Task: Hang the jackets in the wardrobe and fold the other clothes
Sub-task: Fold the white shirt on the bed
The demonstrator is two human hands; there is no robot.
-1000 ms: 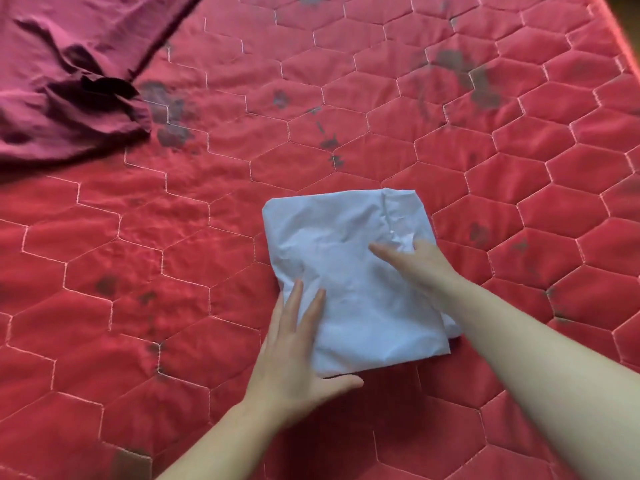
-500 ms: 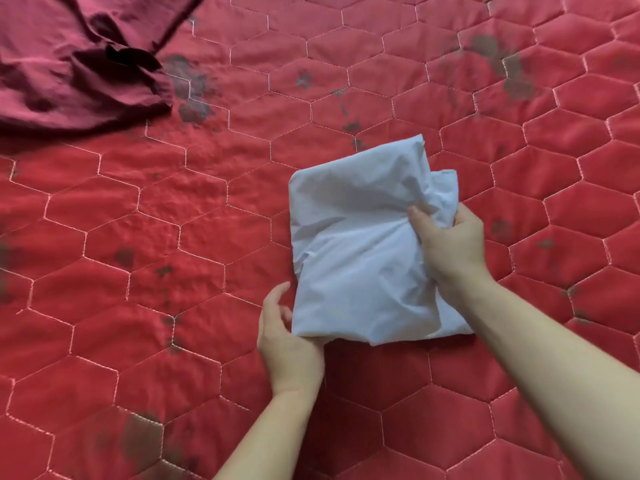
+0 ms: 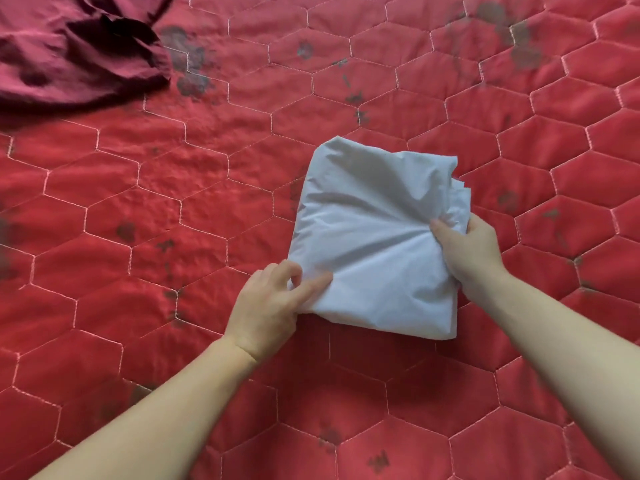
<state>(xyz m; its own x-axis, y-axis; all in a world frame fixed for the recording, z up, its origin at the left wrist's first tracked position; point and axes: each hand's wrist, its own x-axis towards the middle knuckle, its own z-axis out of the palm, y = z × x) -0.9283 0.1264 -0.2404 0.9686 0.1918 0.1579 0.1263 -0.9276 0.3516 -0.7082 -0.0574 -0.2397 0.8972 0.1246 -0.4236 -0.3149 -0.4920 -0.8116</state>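
bare quilt (image 3: 214, 209) all round, maroon garment (image 3: 69, 53) far-left

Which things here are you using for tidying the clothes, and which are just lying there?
Part of the job:
white cloth, folded, gripped by left hand and right hand
maroon garment, unfolded, waiting at the far left

Just there:
red quilt with dark stains, under everything

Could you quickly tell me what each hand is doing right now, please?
Left hand: pinches the near left corner of the folded white garment.
Right hand: grips the garment's right edge, fingers curled round it.
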